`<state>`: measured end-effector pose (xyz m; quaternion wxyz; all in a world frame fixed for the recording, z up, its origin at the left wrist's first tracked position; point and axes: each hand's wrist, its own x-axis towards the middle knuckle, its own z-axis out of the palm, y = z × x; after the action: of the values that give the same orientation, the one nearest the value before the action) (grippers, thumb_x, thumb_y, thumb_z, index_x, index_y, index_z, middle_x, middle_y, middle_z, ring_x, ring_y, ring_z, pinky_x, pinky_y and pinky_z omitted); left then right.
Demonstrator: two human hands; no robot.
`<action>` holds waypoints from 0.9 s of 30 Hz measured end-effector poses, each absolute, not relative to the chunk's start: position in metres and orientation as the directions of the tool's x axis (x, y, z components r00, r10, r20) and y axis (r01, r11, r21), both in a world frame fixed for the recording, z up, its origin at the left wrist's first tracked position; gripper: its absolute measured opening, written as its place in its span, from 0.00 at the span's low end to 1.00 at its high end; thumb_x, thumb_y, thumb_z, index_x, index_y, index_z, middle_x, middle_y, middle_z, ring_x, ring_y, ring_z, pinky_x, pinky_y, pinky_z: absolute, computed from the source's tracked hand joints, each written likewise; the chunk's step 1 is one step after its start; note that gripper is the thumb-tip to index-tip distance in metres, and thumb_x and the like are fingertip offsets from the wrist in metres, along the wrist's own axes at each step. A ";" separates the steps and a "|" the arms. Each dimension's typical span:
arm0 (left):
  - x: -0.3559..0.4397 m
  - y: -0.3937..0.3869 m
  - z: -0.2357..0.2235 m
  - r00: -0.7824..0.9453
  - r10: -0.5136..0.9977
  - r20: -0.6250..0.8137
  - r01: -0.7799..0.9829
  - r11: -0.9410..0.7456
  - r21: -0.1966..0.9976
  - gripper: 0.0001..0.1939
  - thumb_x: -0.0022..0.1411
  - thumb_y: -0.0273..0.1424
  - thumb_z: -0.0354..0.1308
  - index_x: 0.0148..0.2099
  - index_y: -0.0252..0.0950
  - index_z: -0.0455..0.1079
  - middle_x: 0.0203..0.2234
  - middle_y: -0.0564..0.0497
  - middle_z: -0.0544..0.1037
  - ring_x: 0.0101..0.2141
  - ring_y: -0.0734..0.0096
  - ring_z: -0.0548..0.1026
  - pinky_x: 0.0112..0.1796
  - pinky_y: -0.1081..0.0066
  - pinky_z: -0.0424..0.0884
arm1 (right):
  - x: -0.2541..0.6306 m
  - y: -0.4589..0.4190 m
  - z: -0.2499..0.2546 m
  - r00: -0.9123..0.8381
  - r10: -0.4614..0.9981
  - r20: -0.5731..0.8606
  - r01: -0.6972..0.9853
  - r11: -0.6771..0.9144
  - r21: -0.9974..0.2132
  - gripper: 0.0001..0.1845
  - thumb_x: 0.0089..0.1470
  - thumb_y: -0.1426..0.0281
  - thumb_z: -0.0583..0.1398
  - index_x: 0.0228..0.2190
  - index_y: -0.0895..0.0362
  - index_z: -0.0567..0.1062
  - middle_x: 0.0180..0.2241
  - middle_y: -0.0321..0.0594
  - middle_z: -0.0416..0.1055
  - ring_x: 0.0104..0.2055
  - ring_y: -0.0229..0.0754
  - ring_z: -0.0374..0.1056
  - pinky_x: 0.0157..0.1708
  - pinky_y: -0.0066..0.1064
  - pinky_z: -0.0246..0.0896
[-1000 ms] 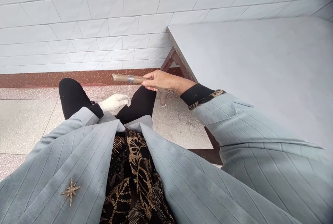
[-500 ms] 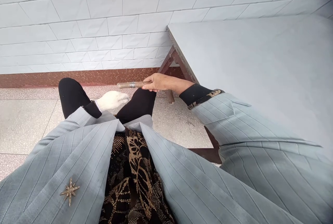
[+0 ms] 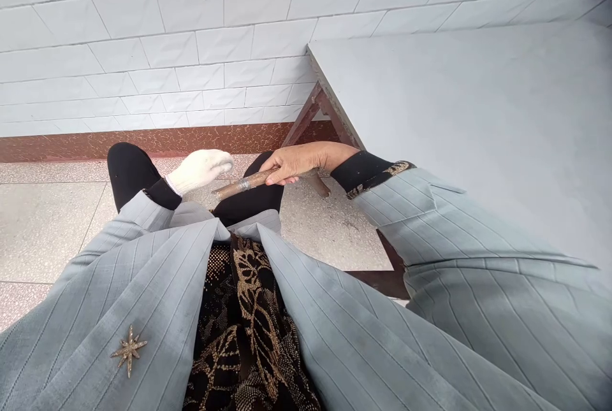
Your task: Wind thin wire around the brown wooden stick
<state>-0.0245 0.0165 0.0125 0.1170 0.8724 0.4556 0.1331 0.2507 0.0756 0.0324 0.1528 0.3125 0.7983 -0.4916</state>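
Observation:
My right hand (image 3: 297, 161), bare, is closed round a brown wooden stick (image 3: 245, 184) with a band of silvery tape near its free end. The stick points left and slightly down across my right knee; its other end pokes out behind the hand. My left hand (image 3: 201, 169), in a white glove, hovers between my knees with the fingers together and lightly curled, holding nothing. Its fingertips sit just above the stick's free end, a small gap away. Both sleeves are grey pinstripe with black cuffs.
A grey-topped table (image 3: 478, 118) with reddish-brown legs (image 3: 306, 119) fills the right side, close to my right arm. A white tiled wall (image 3: 143, 48) with a dark red skirting stands ahead. Speckled floor (image 3: 43, 226) lies to the left and below my black-trousered knees.
My right hand has lowered and tilted the stick so its free end dips toward my lap. The gloved left hand has risen and come close to that end.

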 end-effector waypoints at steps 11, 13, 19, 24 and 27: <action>-0.024 0.018 -0.034 0.533 0.846 0.005 0.595 -0.379 0.709 0.15 0.69 0.39 0.50 0.39 0.35 0.73 0.34 0.49 0.79 0.35 0.68 0.74 0.42 0.66 0.70 | 0.251 0.070 0.045 -0.773 0.583 -0.249 0.472 0.266 -0.841 0.16 0.57 0.61 0.67 0.25 0.56 0.70 0.22 0.31 0.63 0.23 0.32 0.57 0.28 0.30 0.55; -0.023 0.016 -0.035 0.559 0.828 -0.041 0.659 -0.413 0.629 0.15 0.69 0.39 0.49 0.39 0.36 0.74 0.32 0.51 0.78 0.35 0.67 0.73 0.42 0.66 0.69 | 0.249 0.072 0.041 -0.729 0.628 -0.271 0.514 0.241 -0.823 0.15 0.58 0.62 0.67 0.26 0.56 0.70 0.22 0.32 0.64 0.23 0.33 0.58 0.27 0.31 0.56; -0.018 0.010 -0.028 0.637 0.768 -0.066 0.625 -0.465 0.627 0.18 0.71 0.39 0.47 0.40 0.36 0.76 0.33 0.50 0.80 0.36 0.68 0.75 0.45 0.67 0.69 | 0.246 0.076 0.034 -0.640 0.705 -0.307 0.594 0.200 -0.779 0.11 0.58 0.66 0.67 0.28 0.56 0.73 0.23 0.33 0.66 0.22 0.32 0.58 0.25 0.30 0.55; -0.014 0.007 -0.023 0.658 0.748 -0.083 0.665 -0.527 0.530 0.18 0.71 0.37 0.47 0.40 0.37 0.76 0.32 0.50 0.80 0.35 0.67 0.76 0.44 0.68 0.70 | 0.247 0.077 0.032 -0.586 0.738 -0.334 0.673 0.214 -0.708 0.08 0.57 0.66 0.68 0.32 0.57 0.77 0.23 0.33 0.67 0.22 0.33 0.59 0.25 0.30 0.57; -0.012 0.005 -0.017 0.635 0.770 -0.061 0.735 -0.578 0.354 0.18 0.73 0.37 0.46 0.41 0.37 0.76 0.34 0.48 0.80 0.37 0.64 0.77 0.42 0.67 0.69 | 0.249 0.080 0.030 -0.585 0.731 -0.351 0.701 0.239 -0.672 0.09 0.56 0.64 0.68 0.33 0.57 0.78 0.24 0.34 0.68 0.22 0.34 0.61 0.25 0.31 0.57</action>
<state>-0.0122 0.0053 -0.0169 0.1758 0.8869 0.4243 0.0497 0.2487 0.0797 0.0296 -0.0181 0.4549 0.7867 -0.4169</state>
